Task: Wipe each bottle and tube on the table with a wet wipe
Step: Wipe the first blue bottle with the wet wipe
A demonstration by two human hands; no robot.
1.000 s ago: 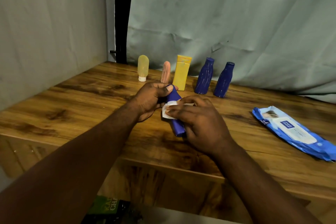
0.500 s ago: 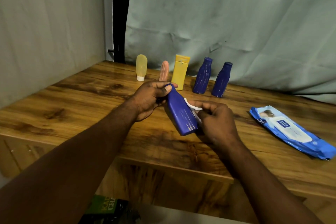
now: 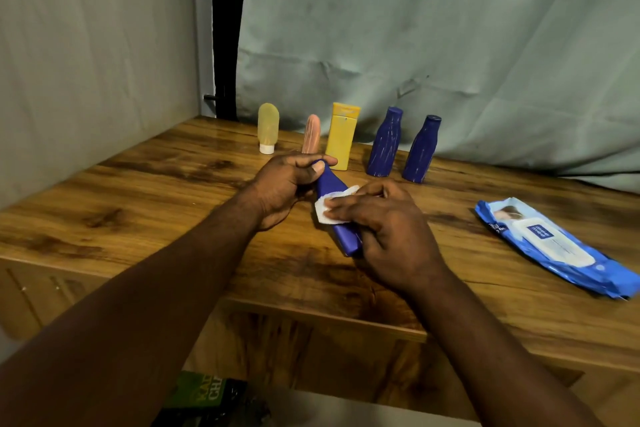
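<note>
The dark blue bottle is held over the bench, tilted, with its cap end pointing away from the person and its base toward them. Whether the base touches the wood cannot be told. The left hand grips the bottle's neck, fingers and thumb curled round the cap end. The right hand is wrapped over the bottle's lower body, its fingers pinning a folded white wet wipe flat against the bottle's upper side.

Beyond the held bottle, five more containers stand upright in a row near the far edge of the bench. Directly behind its cap end is a pink tube, partly hidden by the left hand, and just right of that a yellow bottle. Farther left stands a translucent yellow tube on a white cap. Behind and to the right of the held bottle are two blue bottles, close together.

Well to the right of the held bottle, a blue pack of wipes lies flat on the bench. A creased pale green cloth hangs behind the row.
</note>
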